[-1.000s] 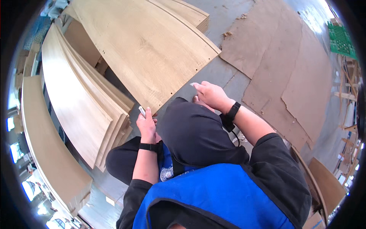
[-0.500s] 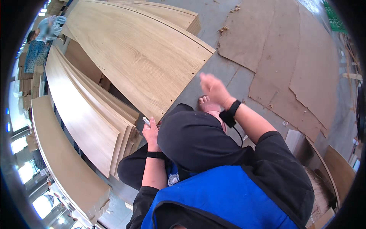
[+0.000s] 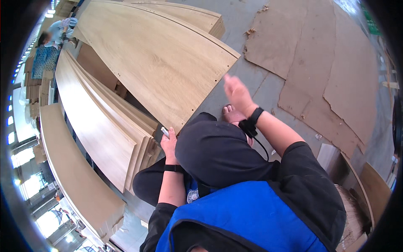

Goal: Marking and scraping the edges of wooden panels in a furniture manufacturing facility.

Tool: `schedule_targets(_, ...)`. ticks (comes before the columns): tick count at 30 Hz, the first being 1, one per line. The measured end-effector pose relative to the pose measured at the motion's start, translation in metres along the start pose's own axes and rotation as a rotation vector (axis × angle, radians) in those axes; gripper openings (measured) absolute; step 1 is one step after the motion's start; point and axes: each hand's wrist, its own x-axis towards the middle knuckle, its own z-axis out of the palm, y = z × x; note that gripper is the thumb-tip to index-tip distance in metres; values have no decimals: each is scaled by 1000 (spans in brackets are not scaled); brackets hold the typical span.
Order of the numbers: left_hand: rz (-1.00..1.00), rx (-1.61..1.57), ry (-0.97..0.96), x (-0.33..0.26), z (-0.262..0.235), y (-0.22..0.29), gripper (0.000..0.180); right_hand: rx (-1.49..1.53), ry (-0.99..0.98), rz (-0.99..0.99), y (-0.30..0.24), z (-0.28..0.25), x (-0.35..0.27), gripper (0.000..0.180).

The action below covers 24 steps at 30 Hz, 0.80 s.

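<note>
A long light wood panel (image 3: 161, 59) slants away from me, with small dark holes along its near end. At its near left corner my left hand (image 3: 169, 145) is closed around a small silver-white object (image 3: 165, 132); its kind is not clear, and the thumb lies along it. My right hand (image 3: 239, 94) hovers just beyond the panel's near right edge, above my sandalled foot. Motion smears its fingers, and nothing can be made out in them. A black strap with a small box and a cable circles the right wrist.
Stacked wood panels (image 3: 96, 117) lie to the left, beside a brown board stack (image 3: 75, 168). More panels (image 3: 184, 14) stand behind the main one. Cardboard sheets (image 3: 310, 63) cover the floor at right. A box (image 3: 348, 180) sits at lower right. Another person (image 3: 56, 35) is far left.
The view has shifted slightly. My right hand has stayed near the panel's right edge, its fingers still in motion. My left hand keeps its hold at the panel's corner.
</note>
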Motion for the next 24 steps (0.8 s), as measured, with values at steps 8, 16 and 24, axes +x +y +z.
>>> schedule_targets(8, -129, -74, 1, -27, 17, 53, 32, 135, 273, 239, 11, -13, 21, 51)
schedule_targets(16, -105, -89, -3, -19, 15, 41, 31, 238, 493, 444, 30, 14, 65, 66)
schedule_targets(24, -100, -105, -25, -12, 3, 20, 32, 310, 132, 349, 15, 11, 3, 79)
